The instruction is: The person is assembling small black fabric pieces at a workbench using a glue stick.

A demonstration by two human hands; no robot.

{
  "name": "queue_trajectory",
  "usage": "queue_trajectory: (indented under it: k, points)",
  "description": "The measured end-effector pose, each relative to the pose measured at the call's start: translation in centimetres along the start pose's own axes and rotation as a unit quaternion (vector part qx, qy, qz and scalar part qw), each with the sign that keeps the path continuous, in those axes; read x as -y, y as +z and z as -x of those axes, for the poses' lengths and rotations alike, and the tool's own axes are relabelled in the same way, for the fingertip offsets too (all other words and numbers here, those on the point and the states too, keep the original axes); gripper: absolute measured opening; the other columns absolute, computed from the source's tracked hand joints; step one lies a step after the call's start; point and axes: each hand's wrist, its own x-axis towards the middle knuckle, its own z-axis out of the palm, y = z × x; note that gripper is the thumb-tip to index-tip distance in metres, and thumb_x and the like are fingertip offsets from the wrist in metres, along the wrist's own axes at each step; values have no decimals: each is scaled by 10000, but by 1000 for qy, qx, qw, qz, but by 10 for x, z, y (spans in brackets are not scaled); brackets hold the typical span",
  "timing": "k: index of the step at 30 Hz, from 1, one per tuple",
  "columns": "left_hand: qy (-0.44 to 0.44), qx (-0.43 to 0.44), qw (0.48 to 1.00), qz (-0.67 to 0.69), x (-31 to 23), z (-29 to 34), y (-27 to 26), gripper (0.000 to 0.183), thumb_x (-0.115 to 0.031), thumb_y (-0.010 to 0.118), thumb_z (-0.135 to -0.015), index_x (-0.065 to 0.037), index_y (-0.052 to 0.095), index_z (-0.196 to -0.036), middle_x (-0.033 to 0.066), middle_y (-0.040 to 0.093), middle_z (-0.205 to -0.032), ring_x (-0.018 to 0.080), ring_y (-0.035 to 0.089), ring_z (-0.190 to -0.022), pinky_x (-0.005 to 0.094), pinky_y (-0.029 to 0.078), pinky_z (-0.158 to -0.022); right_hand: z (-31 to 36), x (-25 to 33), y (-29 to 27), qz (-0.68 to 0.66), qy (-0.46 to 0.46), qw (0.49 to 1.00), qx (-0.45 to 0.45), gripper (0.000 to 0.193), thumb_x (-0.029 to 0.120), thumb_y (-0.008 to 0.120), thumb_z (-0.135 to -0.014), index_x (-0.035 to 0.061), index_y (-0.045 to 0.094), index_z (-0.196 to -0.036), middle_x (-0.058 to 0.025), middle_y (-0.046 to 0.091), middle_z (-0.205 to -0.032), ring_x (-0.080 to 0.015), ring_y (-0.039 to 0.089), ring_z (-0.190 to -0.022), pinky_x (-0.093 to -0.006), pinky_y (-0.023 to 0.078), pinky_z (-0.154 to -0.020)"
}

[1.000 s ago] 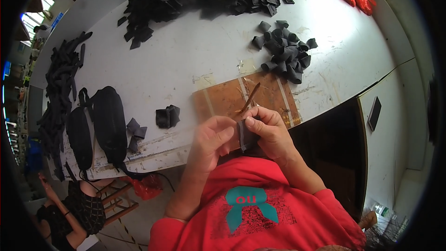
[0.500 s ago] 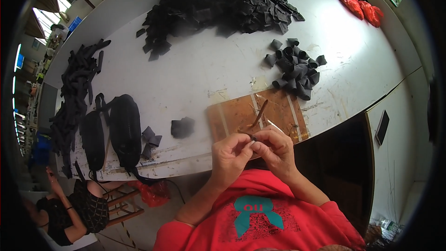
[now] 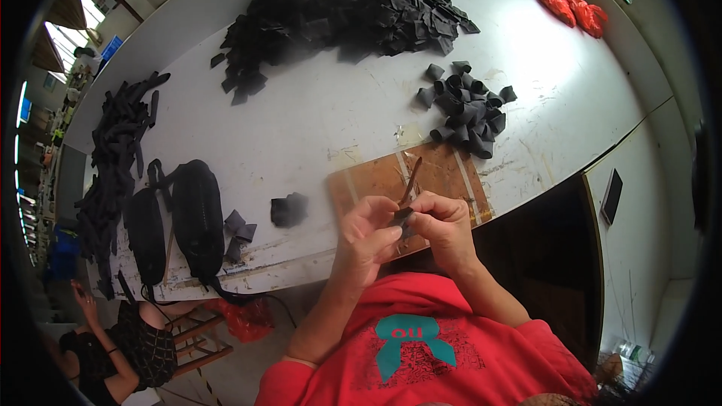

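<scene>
Head camera looks down, near table (image 3: 316, 128).

The small black piece (image 3: 402, 218) pinched between the left hand (image 3: 367, 239) and right hand (image 3: 444, 227) looks like matt cloth. The bench (image 3: 331, 116) is white, smooth but scuffed and stained. The board (image 3: 376, 179) is bare brown wood, worn. The heap of black scraps (image 3: 338, 7) looks like dull fabric.

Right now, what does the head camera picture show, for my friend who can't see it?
Two bare hands, the left hand and right hand, pinch a small black fabric piece together over a brown wooden board at the edge of a white table. Piles of black fabric pieces and two long black pouches lie on the table.
</scene>
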Motion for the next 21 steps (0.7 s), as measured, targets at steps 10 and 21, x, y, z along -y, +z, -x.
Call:
queue_trajectory:
  k: [10, 21]
  points:
    - [359, -77, 868, -335, 9, -5, 17, 236, 165, 511, -781, 33, 530, -975, 124, 614, -939, 99, 592, -780, 202, 481, -633, -3, 27, 6, -88, 124, 983, 107, 217, 267, 604, -914, 68, 582, -828, 63, 516, -675, -10, 452, -596, -168, 349, -515]
    - [11, 256, 956, 143, -69, -28, 44, 404, 112, 517, -778, 38, 437, -1167, 144, 635, -847, 20, 302, -352, 174, 241, -351, -37, 118, 17, 104, -55, 984, 131, 282, 262, 619, -908, 14, 602, -775, 43, 525, -660, -7, 425, -591, -186, 331, -507]
